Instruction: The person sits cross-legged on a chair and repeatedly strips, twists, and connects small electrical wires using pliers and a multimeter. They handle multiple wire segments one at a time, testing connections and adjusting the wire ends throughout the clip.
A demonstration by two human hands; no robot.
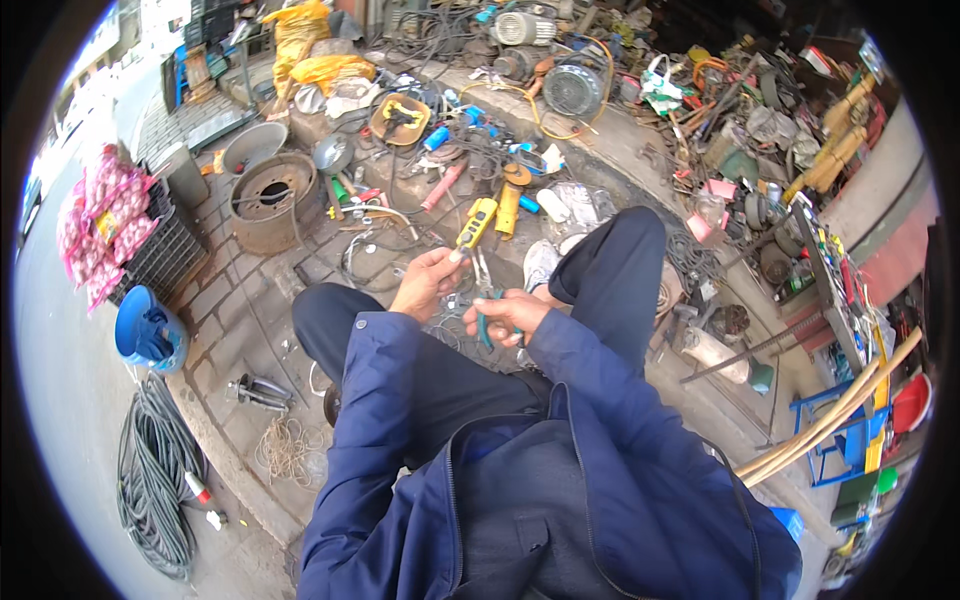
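Observation:
A yellow pendant control (477, 222) with dark buttons points away from me, above the paved ground between my knees. My left hand (428, 285) is closed in a pinch at its near end, where a wire or cable seems to come out. My right hand (512, 316) grips a pair of pliers (484, 328) by the teal handles. The metal jaws reach up beside the pendant's near end; whether they bite on a wire is too small to tell. Just beyond lies a yellow, cylinder-shaped power tool (509, 212), next to my white shoe (541, 266).
Ahead lie a rusty wheel rim (262, 212), a pink-handled tool (445, 186) and an electric motor (573, 90). To the left stand a black crate (168, 250) with pink net sacks, a blue bucket (136, 318) and a cable coil (150, 485). Scrap is heaped at right.

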